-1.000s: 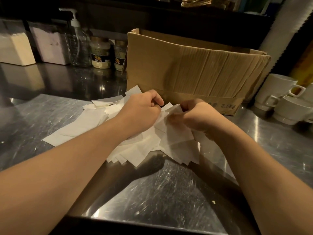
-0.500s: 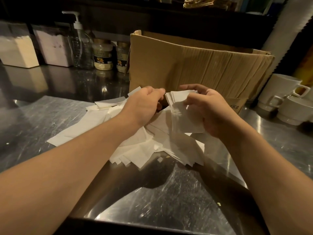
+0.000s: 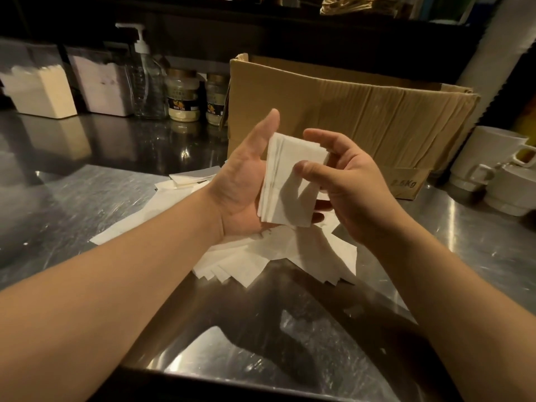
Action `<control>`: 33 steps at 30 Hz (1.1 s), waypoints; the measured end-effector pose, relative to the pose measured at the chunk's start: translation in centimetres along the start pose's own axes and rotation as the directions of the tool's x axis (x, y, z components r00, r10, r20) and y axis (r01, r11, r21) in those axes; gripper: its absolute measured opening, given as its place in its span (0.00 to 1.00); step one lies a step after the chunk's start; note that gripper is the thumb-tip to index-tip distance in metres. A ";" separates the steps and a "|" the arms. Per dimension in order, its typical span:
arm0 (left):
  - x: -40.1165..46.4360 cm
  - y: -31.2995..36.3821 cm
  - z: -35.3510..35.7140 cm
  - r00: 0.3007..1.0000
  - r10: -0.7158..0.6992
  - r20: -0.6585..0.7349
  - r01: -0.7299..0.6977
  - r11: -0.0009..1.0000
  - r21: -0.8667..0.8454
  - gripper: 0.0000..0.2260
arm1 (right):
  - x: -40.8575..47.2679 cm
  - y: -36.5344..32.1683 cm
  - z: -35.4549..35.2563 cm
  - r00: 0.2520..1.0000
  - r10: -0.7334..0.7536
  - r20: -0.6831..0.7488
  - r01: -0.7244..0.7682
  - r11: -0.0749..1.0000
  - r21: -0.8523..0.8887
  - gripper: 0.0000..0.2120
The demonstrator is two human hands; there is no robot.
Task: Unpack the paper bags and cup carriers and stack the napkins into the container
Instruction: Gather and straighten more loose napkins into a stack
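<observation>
Both hands, left hand [image 3: 246,184] and right hand [image 3: 352,187], hold the napkin stack [image 3: 285,187] with curled fingers; better square its edges before the container.

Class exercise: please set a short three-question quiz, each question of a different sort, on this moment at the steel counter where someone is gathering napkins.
1. True or false: the small stack of napkins is held up above the loose napkin pile.
2. Which stands right of the cardboard box? A) pump bottle B) white cups C) jars
3. Fill in: the right hand's ______ presses the front of the stack.

Key: 1 true. 2 B, the white cups. 3 thumb; the left hand supports the stack's other side.
</observation>
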State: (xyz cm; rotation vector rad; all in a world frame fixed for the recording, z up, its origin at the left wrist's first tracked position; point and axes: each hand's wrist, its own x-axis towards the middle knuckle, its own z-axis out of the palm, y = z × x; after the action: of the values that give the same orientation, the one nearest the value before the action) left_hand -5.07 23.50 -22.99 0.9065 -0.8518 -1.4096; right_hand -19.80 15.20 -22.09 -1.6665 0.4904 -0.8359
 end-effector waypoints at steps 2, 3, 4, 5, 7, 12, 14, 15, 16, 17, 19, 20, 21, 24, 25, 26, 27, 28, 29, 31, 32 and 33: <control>-0.2 0.1 0.2 0.999 -0.037 0.009 0.037 0.999 -0.017 0.28 | 0.1 0.6 0.3 0.997 -0.053 -0.049 0.046 0.990 -0.136 0.24; -0.2 0.2 0.3 0.998 -0.062 -0.006 0.061 0.998 -0.032 0.24 | 0.2 1.0 0.5 0.993 -0.092 -0.074 0.073 0.972 -0.225 0.25; -0.2 0.2 0.4 0.996 -0.078 -0.037 0.077 0.996 -0.045 0.22 | 0.3 1.3 0.5 0.986 -0.133 -0.098 0.096 0.943 -0.318 0.25; -0.2 0.2 0.4 0.994 -0.086 -0.072 0.082 0.995 -0.060 0.21 | 0.4 1.5 0.6 0.977 -0.180 -0.111 0.122 0.909 -0.400 0.24; -0.3 0.4 0.3 0.989 -0.082 -0.127 0.068 0.991 -0.113 0.22 | 0.5 1.6 0.3 0.959 -0.276 -0.066 0.206 0.838 -0.506 0.19; -0.4 1.1 0.0 0.970 -0.080 -0.227 0.034 0.979 -0.199 0.28 | -0.1 1.6 0.2 0.907 -0.303 0.292 0.419 0.586 -0.693 0.16; -0.4 1.2 0.0 0.968 -0.074 -0.242 0.031 0.984 -0.177 0.29 | -0.3 1.4 0.4 0.903 -0.312 0.294 0.425 0.563 -0.709 0.13; -0.5 1.2 0.0 0.968 -0.072 -0.239 0.030 0.985 -0.172 0.29 | -0.4 1.3 0.5 0.903 -0.321 0.285 0.424 0.565 -0.708 0.13; -0.5 1.2 0.0 0.966 -0.069 -0.248 0.027 0.985 -0.170 0.29 | -0.4 1.2 0.4 0.901 -0.327 0.284 0.427 0.564 -0.707 0.13; -0.4 1.2 0.0 0.963 -0.071 -0.259 0.028 0.986 -0.165 0.28 | -0.5 1.1 0.4 0.898 -0.329 0.291 0.434 0.558 -0.707 0.14; -0.3 1.1 0.0 0.962 -0.076 -0.260 0.037 0.988 -0.152 0.29 | -0.5 1.1 0.3 0.891 -0.337 0.306 0.449 0.543 -0.709 0.14; -0.3 1.1 0.0 0.964 -0.078 -0.253 0.042 0.989 -0.143 0.29 | -0.5 1.1 0.4 0.884 -0.347 0.312 0.459 0.528 -0.714 0.13; -0.2 1.0 0.0 0.963 -0.079 -0.257 0.045 0.990 -0.135 0.29 | -0.5 1.2 0.4 0.878 -0.359 0.318 0.470 0.511 -0.720 0.11; -0.1 1.1 -0.2 0.963 -0.085 -0.256 0.054 0.991 -0.123 0.28 | -0.4 1.3 0.3 0.873 -0.355 0.335 0.479 0.494 -0.726 0.08; -0.1 1.2 -0.2 0.963 -0.089 -0.256 0.058 0.990 -0.126 0.29 | -0.3 1.2 0.3 0.871 -0.351 0.345 0.484 0.489 -0.725 0.07; 0.0 1.2 -0.3 0.960 -0.092 -0.263 0.061 0.990 -0.126 0.28 | -0.3 1.2 0.2 0.867 -0.349 0.357 0.492 0.481 -0.726 0.06; 0.0 1.2 -0.3 0.958 -0.093 -0.272 0.062 0.991 -0.120 0.27 | -0.3 1.2 0.2 0.863 -0.347 0.368 0.500 0.470 -0.727 0.06; 0.0 1.1 -0.3 0.956 -0.095 -0.279 0.065 0.992 -0.112 0.26 | -0.3 1.3 0.1 0.860 -0.344 0.376 0.504 0.460 -0.731 0.06; -0.1 1.1 -0.2 0.954 -0.100 -0.281 0.075 0.992 -0.100 0.26 | -0.4 1.3 0.1 0.861 -0.337 0.381 0.503 0.454 -0.736 0.06; -0.2 1.1 -0.1 0.956 -0.116 -0.269 0.095 0.992 -0.089 0.25 | -0.3 1.3 0.0 0.865 -0.331 0.378 0.498 0.469 -0.730 0.05; -0.2 1.1 -0.1 0.957 -0.124 -0.261 0.102 0.990 -0.096 0.25 | -0.2 1.3 0.0 0.869 -0.338 0.362 0.491 0.499 -0.714 0.06; -0.3 1.1 -0.1 0.957 -0.136 -0.257 0.111 0.988 -0.110 0.24 | -0.1 1.2 -0.1 0.874 -0.353 0.334 0.482 0.540 -0.690 0.07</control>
State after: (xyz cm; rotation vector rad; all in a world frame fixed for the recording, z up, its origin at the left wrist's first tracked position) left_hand -4.53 23.71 -22.03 1.0612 -0.5310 -1.3855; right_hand -19.77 14.86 -23.29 -2.7111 0.3400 -0.8858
